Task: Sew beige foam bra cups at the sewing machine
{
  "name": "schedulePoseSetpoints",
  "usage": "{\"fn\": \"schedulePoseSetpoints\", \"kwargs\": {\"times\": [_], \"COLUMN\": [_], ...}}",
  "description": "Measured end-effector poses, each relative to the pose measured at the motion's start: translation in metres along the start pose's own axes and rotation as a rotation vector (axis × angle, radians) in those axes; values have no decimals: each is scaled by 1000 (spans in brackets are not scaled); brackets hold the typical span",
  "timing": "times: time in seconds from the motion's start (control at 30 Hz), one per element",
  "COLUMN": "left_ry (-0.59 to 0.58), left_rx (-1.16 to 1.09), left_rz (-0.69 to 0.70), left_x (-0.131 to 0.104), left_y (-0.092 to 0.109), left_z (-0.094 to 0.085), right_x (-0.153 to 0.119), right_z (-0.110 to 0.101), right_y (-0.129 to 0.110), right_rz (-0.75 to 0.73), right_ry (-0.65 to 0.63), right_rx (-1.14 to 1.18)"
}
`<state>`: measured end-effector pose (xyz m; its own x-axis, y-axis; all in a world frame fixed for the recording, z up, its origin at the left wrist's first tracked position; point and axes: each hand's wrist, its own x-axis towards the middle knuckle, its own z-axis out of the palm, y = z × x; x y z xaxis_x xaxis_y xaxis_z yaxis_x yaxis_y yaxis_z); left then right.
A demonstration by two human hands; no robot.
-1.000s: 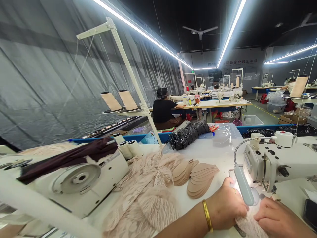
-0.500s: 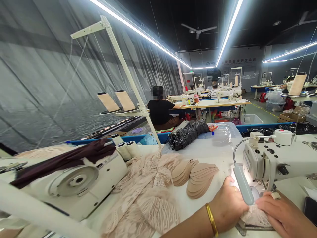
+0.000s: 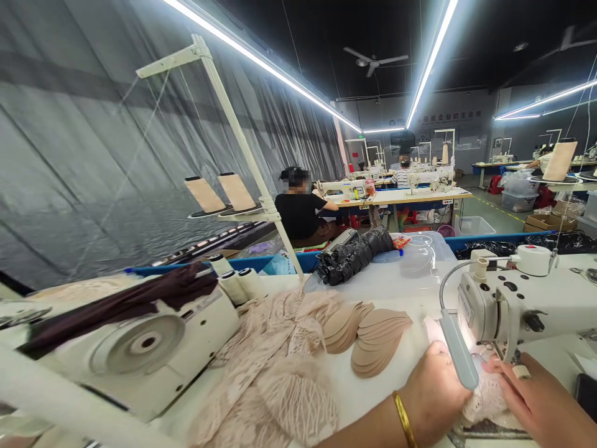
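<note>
Under the head of a white sewing machine [image 3: 480,305] lies a pale pink lace piece [image 3: 487,398], lit by a grey gooseneck lamp [image 3: 459,351]. My left hand [image 3: 431,392], with a gold bangle at its wrist, is closed on the left edge of the lace; the lamp covers some of its fingertips. On the right side, my right hand [image 3: 536,389] has its fingers pressed together on the lace close to the needle area. The needle itself is hard to make out.
Beige petal-shaped pads [image 3: 380,342] lie stacked left of my hands, beside a heap of beige lace [image 3: 280,373]. A second machine [image 3: 153,348] and a thread stand [image 3: 237,137] are at left. Behind are a black plastic bundle [image 3: 354,255] and a seated person [image 3: 298,211].
Both hands have shifted slightly and the lace between them has turned, showing more of its surface. My right hand's fingers have lifted and moved a little right. The person ahead leans differently.
</note>
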<state>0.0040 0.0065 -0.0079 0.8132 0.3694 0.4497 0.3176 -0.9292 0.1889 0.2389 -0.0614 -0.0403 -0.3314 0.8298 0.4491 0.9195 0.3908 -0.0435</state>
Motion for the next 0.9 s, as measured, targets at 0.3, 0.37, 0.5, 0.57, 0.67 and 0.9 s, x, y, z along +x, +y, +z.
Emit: {"fn": "schedulePoseSetpoints", "kwargs": {"times": [0.3, 0.37, 0.5, 0.57, 0.67, 0.9], "left_ry": [-231, -257, -272, -360, -471, -359], "left_rx": [125, 92, -54, -62, 83, 187], "left_rz": [-16, -63, 30, 90, 53, 22], "left_x": [-12, -9, -5, -5, -9, -13], "left_y": [0, 2, 4, 4, 4, 5], "left_z": [-35, -38, -40, -41, -42, -35], "right_x": [-3, 5, 16, 17, 15, 7], "right_z": [-8, -16, -27, -27, -25, -11], "right_y": [-3, -14, -31, -32, -28, -13], "right_rz": [-205, -274, -430, -436, -380, -213], "right_ry": [145, 227, 326, 282, 137, 43], "right_rx": [42, 24, -51, -71, -52, 80]}}
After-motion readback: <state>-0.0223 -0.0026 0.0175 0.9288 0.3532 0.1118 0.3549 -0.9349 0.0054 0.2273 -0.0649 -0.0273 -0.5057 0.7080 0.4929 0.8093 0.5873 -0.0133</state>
